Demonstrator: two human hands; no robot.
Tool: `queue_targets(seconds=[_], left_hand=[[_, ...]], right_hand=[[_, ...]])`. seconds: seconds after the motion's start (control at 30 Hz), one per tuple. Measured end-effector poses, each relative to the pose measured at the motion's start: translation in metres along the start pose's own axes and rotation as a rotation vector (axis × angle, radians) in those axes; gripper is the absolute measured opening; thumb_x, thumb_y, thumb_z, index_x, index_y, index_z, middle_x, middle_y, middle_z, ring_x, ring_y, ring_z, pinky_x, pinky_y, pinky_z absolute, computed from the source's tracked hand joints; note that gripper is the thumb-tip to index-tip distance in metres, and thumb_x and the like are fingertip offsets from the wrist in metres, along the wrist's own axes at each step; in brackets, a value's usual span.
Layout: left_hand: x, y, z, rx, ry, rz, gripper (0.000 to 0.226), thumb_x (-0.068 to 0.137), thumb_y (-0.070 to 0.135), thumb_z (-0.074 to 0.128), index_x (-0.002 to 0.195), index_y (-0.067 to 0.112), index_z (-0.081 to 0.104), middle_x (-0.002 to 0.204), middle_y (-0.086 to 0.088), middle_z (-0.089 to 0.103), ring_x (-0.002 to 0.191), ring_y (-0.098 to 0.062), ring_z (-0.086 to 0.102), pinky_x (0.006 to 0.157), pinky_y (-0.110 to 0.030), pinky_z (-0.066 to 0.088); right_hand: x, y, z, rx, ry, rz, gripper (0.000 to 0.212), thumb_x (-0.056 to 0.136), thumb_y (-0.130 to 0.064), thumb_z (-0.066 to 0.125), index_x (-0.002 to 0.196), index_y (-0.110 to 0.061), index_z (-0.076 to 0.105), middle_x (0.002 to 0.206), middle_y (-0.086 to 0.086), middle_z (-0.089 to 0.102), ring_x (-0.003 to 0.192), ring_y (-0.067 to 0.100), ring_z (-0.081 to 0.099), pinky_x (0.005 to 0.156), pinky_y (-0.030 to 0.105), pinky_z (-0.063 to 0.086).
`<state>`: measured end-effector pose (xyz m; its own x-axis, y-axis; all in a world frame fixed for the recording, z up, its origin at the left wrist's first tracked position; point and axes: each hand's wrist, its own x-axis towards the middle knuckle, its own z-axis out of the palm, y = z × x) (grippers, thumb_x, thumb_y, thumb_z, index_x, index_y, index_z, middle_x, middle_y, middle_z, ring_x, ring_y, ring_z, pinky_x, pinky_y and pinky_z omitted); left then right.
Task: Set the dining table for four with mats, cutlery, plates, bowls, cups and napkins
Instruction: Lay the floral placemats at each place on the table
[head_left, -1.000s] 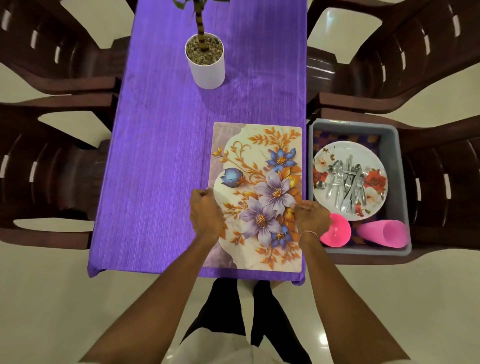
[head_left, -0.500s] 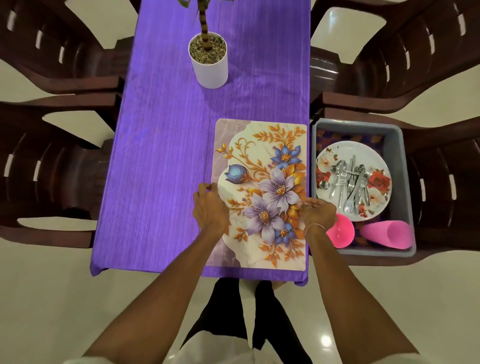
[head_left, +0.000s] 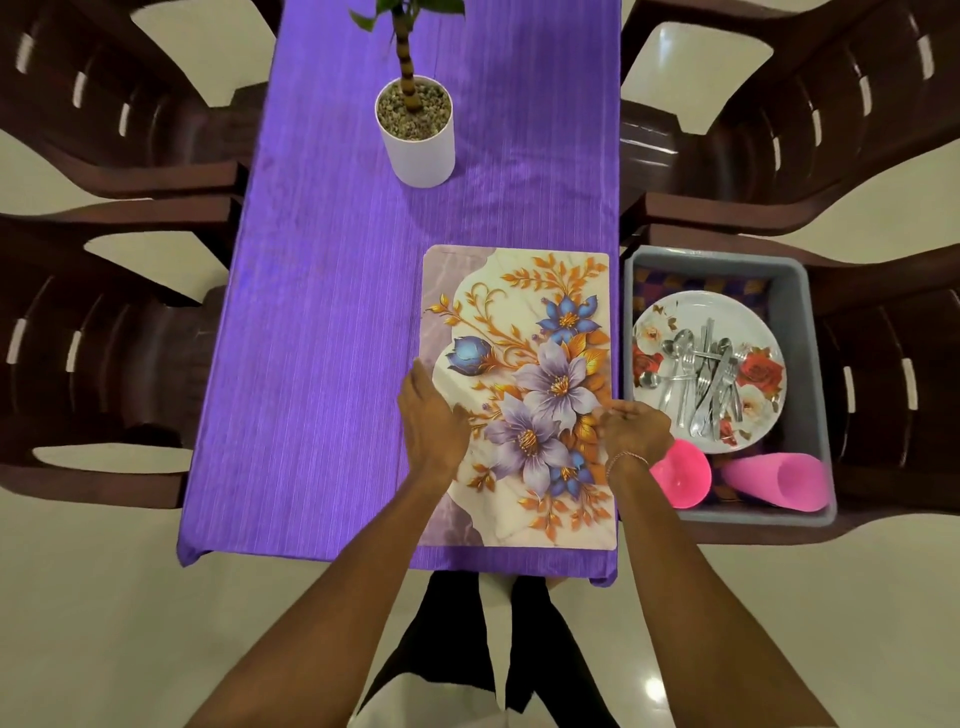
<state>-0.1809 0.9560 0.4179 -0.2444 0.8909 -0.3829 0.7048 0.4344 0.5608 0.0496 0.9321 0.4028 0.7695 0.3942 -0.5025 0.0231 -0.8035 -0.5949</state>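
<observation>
A floral place mat (head_left: 524, 312) lies on the near right part of the purple-clothed table (head_left: 322, 312). My left hand (head_left: 431, 421) straddles the mat's left edge, thumb stretched along it and fingers curled onto the mat. My right hand (head_left: 634, 428) is at the mat's right edge with curled fingers pinching it. A grey tub (head_left: 802, 332) on the chair to the right holds a rose-patterned plate (head_left: 763, 374) with a heap of cutlery (head_left: 701, 384), a pink bowl (head_left: 683, 475) and a pink cup (head_left: 779, 480) lying on its side.
A white pot with a plant (head_left: 415, 140) stands at the table's middle, far from me. Dark brown chairs (head_left: 104, 364) flank both long sides. The table's near edge is just below the mat, with my legs behind it.
Both hands stay at the mat's side edges. My left thumb has stretched out along the edge, and the mat has barely shifted.
</observation>
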Motion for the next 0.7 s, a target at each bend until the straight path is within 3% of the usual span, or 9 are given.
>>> queue_targets(seconds=[0.33, 0.5, 0.6, 0.7], left_hand=[[0.01, 0.005, -0.004, -0.033, -0.021, 0.008, 0.085, 0.089, 0.011, 0.074, 0.158, 0.007, 0.023, 0.16, -0.015, 0.03, 0.148, -0.034, 0.028, 0.116, -0.044, 0.035], [0.025, 0.014, -0.006, -0.03, -0.048, 0.034, 0.087, 0.087, 0.011, 0.076, 0.158, 0.008, 0.024, 0.159, -0.016, 0.031, 0.146, -0.035, 0.032, 0.113, -0.045, 0.039], [0.03, 0.016, -0.007, -0.021, -0.052, 0.061, 0.085, 0.087, 0.01, 0.076, 0.156, 0.007, 0.027, 0.155, -0.016, 0.034, 0.143, -0.034, 0.035, 0.109, -0.043, 0.041], [0.026, 0.009, -0.005, -0.001, -0.073, 0.095, 0.086, 0.087, 0.012, 0.076, 0.157, 0.009, 0.026, 0.157, -0.016, 0.033, 0.144, -0.034, 0.033, 0.112, -0.046, 0.04]], right_hand=[[0.003, -0.003, 0.0, 0.015, -0.008, 0.003, 0.017, 0.075, -0.007, 0.086, 0.09, -0.014, 0.08, 0.087, 0.006, 0.078, 0.081, 0.023, 0.074, 0.08, 0.038, 0.062], [0.009, -0.015, 0.0, 0.04, 0.007, 0.006, 0.015, 0.078, -0.006, 0.084, 0.091, -0.012, 0.079, 0.088, 0.006, 0.077, 0.078, 0.022, 0.072, 0.072, 0.029, 0.057], [0.016, -0.018, 0.001, 0.033, -0.003, 0.0, 0.018, 0.074, -0.007, 0.087, 0.083, -0.018, 0.078, 0.079, 0.002, 0.075, 0.08, 0.023, 0.074, 0.078, 0.037, 0.062], [0.015, -0.017, -0.001, 0.025, -0.023, -0.006, 0.019, 0.073, -0.007, 0.088, 0.084, -0.018, 0.078, 0.076, 0.0, 0.072, 0.081, 0.023, 0.074, 0.079, 0.035, 0.061]])
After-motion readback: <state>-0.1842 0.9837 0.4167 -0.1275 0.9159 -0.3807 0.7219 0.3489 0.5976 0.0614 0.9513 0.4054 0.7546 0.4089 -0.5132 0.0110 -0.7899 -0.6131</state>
